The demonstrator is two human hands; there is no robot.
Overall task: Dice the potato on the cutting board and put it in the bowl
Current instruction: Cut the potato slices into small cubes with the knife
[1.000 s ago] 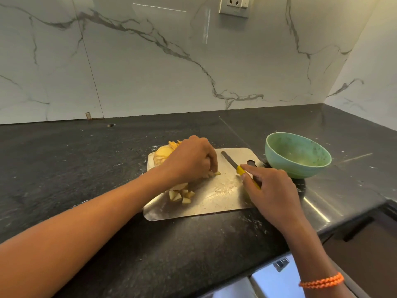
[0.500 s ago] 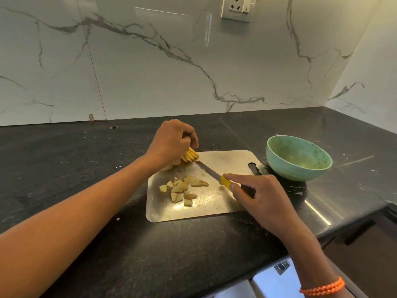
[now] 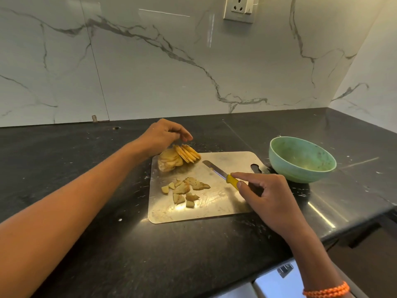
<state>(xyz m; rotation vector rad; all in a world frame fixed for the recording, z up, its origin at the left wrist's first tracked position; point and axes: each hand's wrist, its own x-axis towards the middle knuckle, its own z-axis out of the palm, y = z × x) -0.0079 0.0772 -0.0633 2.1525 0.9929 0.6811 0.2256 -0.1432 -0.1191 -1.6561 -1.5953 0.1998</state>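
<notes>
A steel cutting board [image 3: 217,208] lies on the black counter. At its far left corner sits the sliced potato [image 3: 178,157], its slices fanned out. Several diced pieces [image 3: 184,190] lie in the board's middle. My left hand [image 3: 165,134] hovers just behind and above the potato with fingers loosely curled, holding nothing. My right hand [image 3: 266,196] grips the yellow handle of a knife [image 3: 223,174], whose blade rests flat on the board and points toward the potato. The green bowl [image 3: 300,161] stands right of the board and looks empty.
The marble wall with a socket [image 3: 239,8] rises behind the counter. The counter's front edge [image 3: 335,235] runs close to my right wrist, with a drawer front [image 3: 277,282] below it. The bowl nearly touches the board's right corner.
My left hand has let go of the sliced potato and lifted back off it. The knife has slid a little left across the board and now lies flat.
</notes>
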